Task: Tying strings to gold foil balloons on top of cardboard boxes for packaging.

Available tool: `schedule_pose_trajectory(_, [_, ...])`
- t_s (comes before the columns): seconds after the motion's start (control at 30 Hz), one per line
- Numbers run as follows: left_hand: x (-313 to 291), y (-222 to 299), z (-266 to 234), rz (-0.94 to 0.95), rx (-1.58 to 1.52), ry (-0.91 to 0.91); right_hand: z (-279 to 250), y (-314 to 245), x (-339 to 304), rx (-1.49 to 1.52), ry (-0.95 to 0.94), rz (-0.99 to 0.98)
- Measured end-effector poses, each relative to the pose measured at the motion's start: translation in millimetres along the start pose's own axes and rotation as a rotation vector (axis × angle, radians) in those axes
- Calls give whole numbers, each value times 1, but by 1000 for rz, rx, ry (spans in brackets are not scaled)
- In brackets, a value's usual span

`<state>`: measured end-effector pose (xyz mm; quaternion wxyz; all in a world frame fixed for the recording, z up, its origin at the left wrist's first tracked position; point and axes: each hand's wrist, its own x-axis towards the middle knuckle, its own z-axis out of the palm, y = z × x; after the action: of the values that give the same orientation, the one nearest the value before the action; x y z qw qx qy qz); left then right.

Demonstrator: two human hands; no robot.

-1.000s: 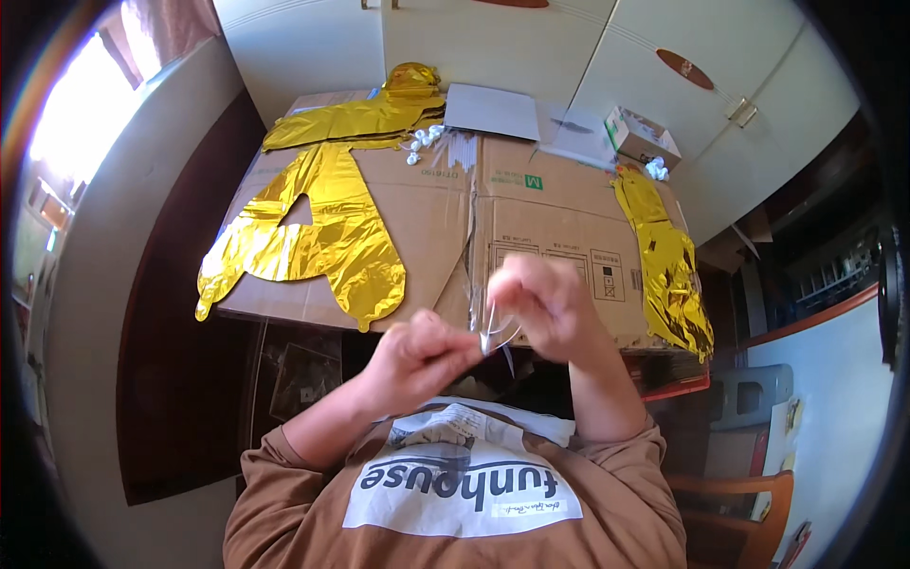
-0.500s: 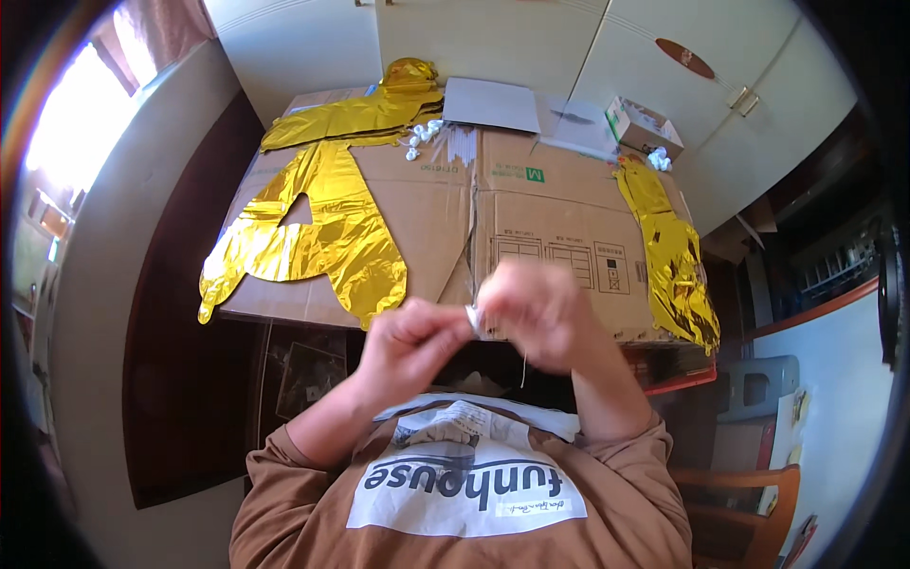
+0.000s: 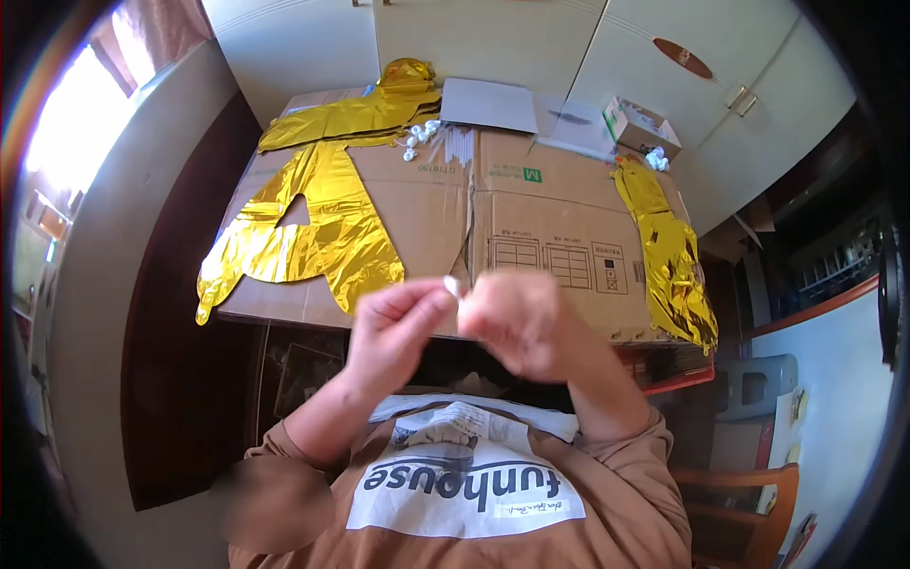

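My left hand [image 3: 402, 322] is closed in a pinch, with a small white bundle [image 3: 453, 284] at its thumb and fingertips. Beside it, at nearly the same height, my right hand [image 3: 517, 321] is curled closed and blurred by motion. What its fingers hold, if anything, is hidden. Both hands are raised over the front edge of a flattened cardboard box [image 3: 436, 204]. On the cardboard just left of my hands lies a flat gold foil balloon shaped like a letter [image 3: 327, 232]. Several similar small white bundles [image 3: 417, 138] sit farther back.
More gold foil balloons lie at the back left [image 3: 351, 116] and along the right side [image 3: 671, 256]. A grey-white flat panel [image 3: 488, 104] and a small open carton [image 3: 643, 128] stand at the back, near white cabinets [image 3: 483, 38]. A wooden chair [image 3: 779, 503] is at lower right.
Both hands have moved slightly up and left with the small white bundle. A thin strand that hung below my right hand no longer shows.
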<state>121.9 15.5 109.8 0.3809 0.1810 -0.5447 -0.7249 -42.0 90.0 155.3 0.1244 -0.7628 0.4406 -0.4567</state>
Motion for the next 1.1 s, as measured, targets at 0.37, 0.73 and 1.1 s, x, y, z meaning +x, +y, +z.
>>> schedule_pose_trajectory(0.37, [-5, -6, 0, 25, -43, 16, 22, 11, -14, -342, 90, -19])
schedule_pose_trajectory(0.73, [-7, 7, -10, -130, 274, -348, -13, 3, -18, -321, -42, -61])
schedule_pose_trajectory(1.1, [-3, -1, -12, 61, 484, -432, 5, 13, -44, 129, -28, 239])
